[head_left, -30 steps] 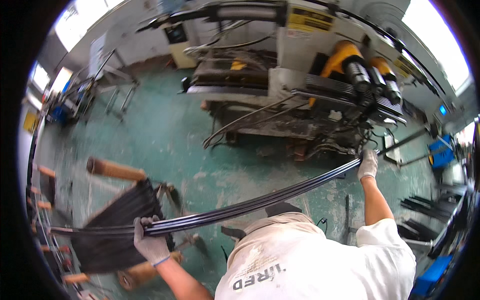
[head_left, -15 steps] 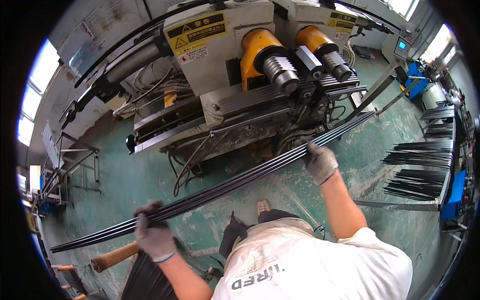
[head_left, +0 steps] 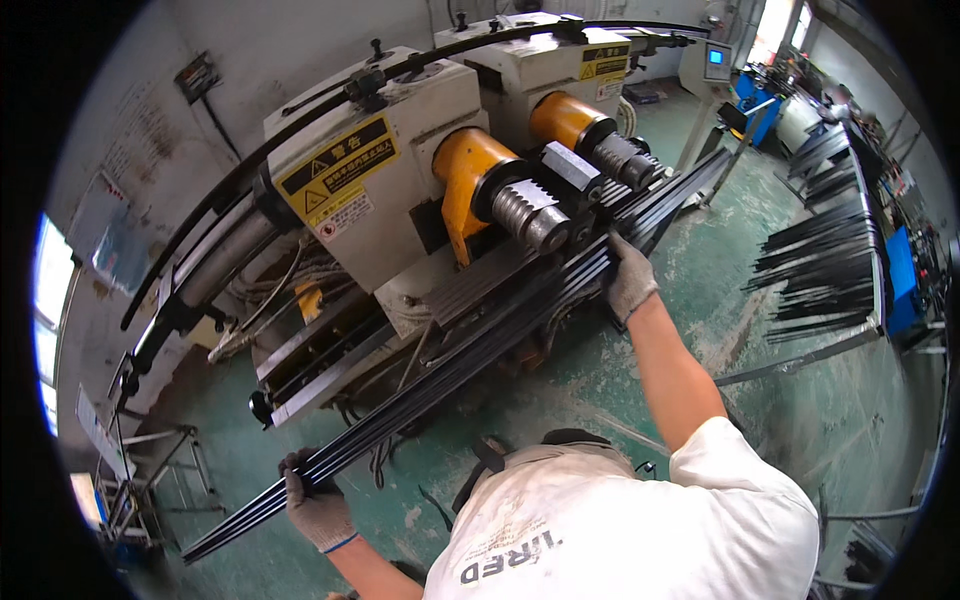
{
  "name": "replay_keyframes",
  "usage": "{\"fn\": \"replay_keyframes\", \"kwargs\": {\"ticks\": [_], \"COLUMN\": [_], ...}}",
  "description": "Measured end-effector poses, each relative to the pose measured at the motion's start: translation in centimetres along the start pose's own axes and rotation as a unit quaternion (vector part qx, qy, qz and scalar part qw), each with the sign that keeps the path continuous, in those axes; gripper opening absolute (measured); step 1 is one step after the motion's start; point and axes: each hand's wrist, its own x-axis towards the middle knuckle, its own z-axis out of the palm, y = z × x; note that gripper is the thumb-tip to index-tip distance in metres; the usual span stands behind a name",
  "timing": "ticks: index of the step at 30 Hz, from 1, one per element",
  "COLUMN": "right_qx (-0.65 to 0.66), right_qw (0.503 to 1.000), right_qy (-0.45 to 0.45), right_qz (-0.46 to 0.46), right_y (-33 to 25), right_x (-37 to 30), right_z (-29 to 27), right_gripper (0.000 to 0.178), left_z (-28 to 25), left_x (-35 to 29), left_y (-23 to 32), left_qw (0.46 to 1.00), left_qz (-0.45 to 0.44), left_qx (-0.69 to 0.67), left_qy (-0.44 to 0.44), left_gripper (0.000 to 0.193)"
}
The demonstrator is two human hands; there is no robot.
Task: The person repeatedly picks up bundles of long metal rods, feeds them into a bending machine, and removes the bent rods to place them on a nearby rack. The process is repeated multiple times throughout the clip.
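Both gloved hands carry a bundle of long dark metal bars [head_left: 440, 375], slanting from low on the left up to the far right. My left hand [head_left: 318, 503] wraps round the bundle not far from its left end. Farther along, my right hand [head_left: 631, 277] grips the bars close in front of the machine's ridged rollers [head_left: 530, 215]. At its right part the bundle overlaps the front ledge of the machine [head_left: 385, 165] in view; whether it touches there I cannot tell. The fingers of both hands are partly hidden by the bars.
Orange roller housings [head_left: 466, 180] jut from the machine towards me. To the right stands a metal rack [head_left: 868, 240] with many dark bars laid across it. A control box with a lit screen [head_left: 708, 62] stands at the far right. Metal frames [head_left: 165, 460] stand at left on the green floor.
The bundle and both hands are nearer the machine, and its right part has come up to the front ledge. My view has turned, and the bars slope more steeply.
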Motion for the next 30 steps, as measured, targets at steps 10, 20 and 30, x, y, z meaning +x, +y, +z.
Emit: {"fn": "replay_keyframes", "kwargs": {"ticks": [10, 20, 30], "right_qx": [0.04, -0.315, -0.465], "right_qw": [0.999, 0.949, 0.883], "right_qy": [-0.012, 0.03, 0.014], "right_qz": [0.032, -0.02, -0.07], "right_y": [1.0, 6.0, 2.6], "right_x": [5.8, 14.0, 10.3], "right_z": [4.0, 3.4, 6.0], "right_gripper": [0.033, 0.042, 0.031], "left_z": [2.1, 8.6, 0.0], "left_x": [7.7, 9.2, 13.3], "left_y": [-10.1, -12.4, -8.6], "left_qw": [0.984, 0.982, 0.992], "left_qz": [-0.153, -0.172, -0.091], "left_qx": [-0.072, -0.047, -0.016], "left_qy": [0.06, 0.06, 0.085], "left_gripper": [0.03, 0.03, 0.036]}}
